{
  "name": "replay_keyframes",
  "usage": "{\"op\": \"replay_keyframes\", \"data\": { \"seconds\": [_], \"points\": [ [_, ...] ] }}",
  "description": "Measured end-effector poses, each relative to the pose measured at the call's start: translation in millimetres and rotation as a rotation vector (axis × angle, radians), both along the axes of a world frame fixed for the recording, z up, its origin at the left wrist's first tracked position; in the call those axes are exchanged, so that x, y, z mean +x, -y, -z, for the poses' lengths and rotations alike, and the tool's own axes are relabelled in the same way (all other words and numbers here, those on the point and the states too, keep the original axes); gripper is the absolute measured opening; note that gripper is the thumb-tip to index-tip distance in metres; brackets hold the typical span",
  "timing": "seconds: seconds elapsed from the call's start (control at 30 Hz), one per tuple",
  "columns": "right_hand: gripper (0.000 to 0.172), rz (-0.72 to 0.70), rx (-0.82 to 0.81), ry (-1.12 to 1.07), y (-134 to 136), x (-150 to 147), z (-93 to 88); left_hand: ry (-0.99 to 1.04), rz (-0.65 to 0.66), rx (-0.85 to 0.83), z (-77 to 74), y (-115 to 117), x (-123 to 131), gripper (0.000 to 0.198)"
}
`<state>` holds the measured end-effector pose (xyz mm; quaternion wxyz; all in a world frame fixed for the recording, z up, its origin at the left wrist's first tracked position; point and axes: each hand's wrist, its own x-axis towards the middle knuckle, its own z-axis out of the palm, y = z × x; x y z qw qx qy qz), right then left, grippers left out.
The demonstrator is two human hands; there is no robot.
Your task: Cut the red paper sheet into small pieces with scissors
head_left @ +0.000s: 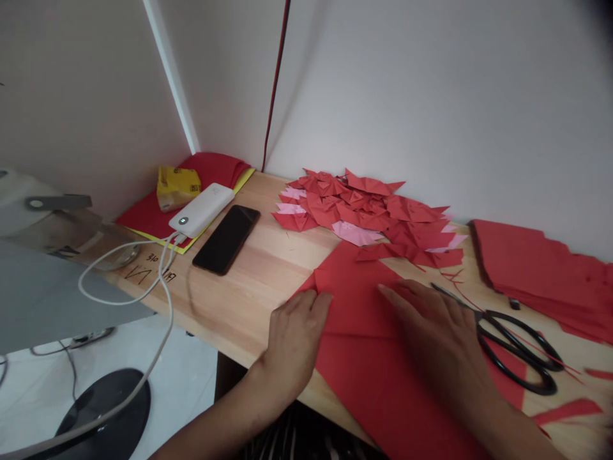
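A large sheet of red paper [357, 316] with a crease across it lies at the table's front edge. My left hand [297, 329] is closed at the sheet's left side, its fingertips pinching a folded corner. Laid over the right part of the sheet, my right hand [440, 338] is slightly blurred, its fingers extended and apart. Black-handled scissors [520, 348] lie just right of that hand. Beyond the sheet is a pile of folded red and pink paper pieces [354, 207].
A stack of red paper [531, 268] sits at the right, with red scraps [567, 410] nearer me. On the left are a black phone [227, 239], a white power bank [202, 209] with cables, a yellow packet [177, 187] and a clear bottle [96, 239]. A wall stands behind.
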<state>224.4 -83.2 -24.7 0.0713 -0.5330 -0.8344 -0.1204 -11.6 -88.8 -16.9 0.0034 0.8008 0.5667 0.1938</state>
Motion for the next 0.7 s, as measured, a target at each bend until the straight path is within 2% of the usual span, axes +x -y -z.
{"op": "replay_keyframes", "data": {
  "seconds": [0.27,0.4,0.5,0.57,0.6,0.7],
  "points": [
    [0.058,-0.088,0.043,0.050,-2.7,-2.0,1.6,0.030,-0.003,-0.044,-0.3,-0.4,-2.3,0.018],
    [0.059,-0.086,0.038,0.074,-2.2,-1.1,1.9,0.104,-0.006,0.094,-6.4,1.3,-4.2,0.026],
    [0.059,-0.105,0.036,0.065,-1.3,0.2,2.7,0.133,0.003,0.243,-13.0,7.7,5.7,0.035],
    [0.055,-0.117,0.042,0.037,-0.9,0.8,2.8,0.086,0.092,0.280,-13.8,13.6,18.7,0.031],
    [0.052,-0.124,0.043,0.019,-0.9,0.9,2.5,0.043,0.182,0.287,-12.6,16.5,25.9,0.031],
    [0.046,-0.139,0.038,-0.024,-1.6,0.0,0.7,-0.147,0.402,0.199,-6.1,23.7,43.5,0.047]
  ]
}}
